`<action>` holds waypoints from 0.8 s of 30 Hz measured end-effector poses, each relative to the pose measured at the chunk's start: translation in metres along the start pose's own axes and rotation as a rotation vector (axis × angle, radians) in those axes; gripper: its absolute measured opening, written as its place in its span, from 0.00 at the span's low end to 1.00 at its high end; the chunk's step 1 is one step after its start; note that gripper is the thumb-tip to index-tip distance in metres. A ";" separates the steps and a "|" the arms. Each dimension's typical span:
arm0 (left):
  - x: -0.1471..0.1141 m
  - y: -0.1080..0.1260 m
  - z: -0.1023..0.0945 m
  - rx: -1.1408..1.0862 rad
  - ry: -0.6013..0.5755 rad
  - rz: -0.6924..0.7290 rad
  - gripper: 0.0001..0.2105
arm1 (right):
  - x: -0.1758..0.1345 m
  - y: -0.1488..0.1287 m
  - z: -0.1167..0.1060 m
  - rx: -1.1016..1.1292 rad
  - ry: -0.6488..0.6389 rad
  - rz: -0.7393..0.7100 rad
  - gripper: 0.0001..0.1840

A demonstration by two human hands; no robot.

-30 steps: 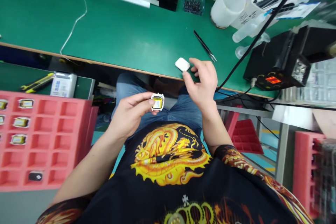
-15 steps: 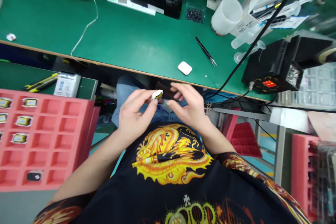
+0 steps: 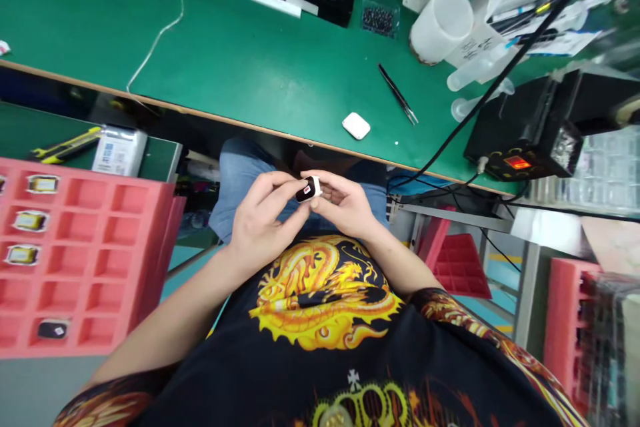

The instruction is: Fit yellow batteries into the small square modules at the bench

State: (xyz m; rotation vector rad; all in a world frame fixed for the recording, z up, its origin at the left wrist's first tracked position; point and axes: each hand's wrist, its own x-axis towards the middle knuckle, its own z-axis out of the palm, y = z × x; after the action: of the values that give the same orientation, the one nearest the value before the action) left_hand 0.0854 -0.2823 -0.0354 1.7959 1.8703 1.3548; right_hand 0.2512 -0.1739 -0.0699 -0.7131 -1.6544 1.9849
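Over my lap, my left hand (image 3: 269, 215) and my right hand (image 3: 345, 203) meet around a small watch body (image 3: 308, 189). Its black face, bearing a small white and red label, points up, and its white edge shows on the right. Fingers and thumb of my left hand pinch the left side; those of my right hand close on the right side. The underside is hidden. Beyond them, on the green bench, lies a white rounded-square cover (image 3: 356, 125). Black tweezers (image 3: 397, 94) rest to the right of this cover.
A pink compartment tray (image 3: 127, 197) at left holds several yellow-topped parts and one black-faced piece. A black box with a red display (image 3: 523, 133) and a hanging cable stand at right. Further back are a white cup (image 3: 441, 25) and a small box of dark beads (image 3: 380, 18).
My right hand has come left and taken hold of the watch body alongside my left hand. The yellow inside that showed before is now out of sight, and the black face shows instead.
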 end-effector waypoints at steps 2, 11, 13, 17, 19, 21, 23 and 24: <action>0.003 0.003 -0.001 -0.041 -0.008 -0.035 0.13 | 0.001 0.001 -0.005 0.056 -0.010 0.029 0.37; 0.010 0.006 -0.012 -0.310 -0.135 -0.187 0.08 | -0.004 0.000 -0.015 0.226 -0.090 0.103 0.32; 0.011 0.005 -0.012 -0.309 -0.145 -0.205 0.07 | -0.006 0.002 -0.015 0.231 -0.105 0.108 0.32; 0.010 0.003 -0.009 -0.322 -0.155 -0.271 0.06 | -0.006 0.008 -0.015 0.162 -0.090 0.066 0.33; 0.009 0.003 -0.008 -0.335 -0.145 -0.299 0.05 | -0.006 0.009 -0.015 0.099 -0.085 0.022 0.33; 0.008 0.003 -0.008 -0.342 -0.128 -0.312 0.05 | -0.006 0.009 -0.015 0.034 -0.083 -0.037 0.31; 0.007 0.004 -0.007 -0.345 -0.115 -0.314 0.04 | -0.005 0.007 -0.017 -0.037 -0.081 -0.094 0.30; 0.007 0.005 -0.007 -0.346 -0.110 -0.313 0.04 | -0.005 0.005 -0.018 -0.078 -0.080 -0.116 0.30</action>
State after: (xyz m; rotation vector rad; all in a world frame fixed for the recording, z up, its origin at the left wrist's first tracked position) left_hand 0.0821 -0.2805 -0.0250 1.3191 1.6523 1.3339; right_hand 0.2664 -0.1645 -0.0770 -0.5580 -1.7864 1.8991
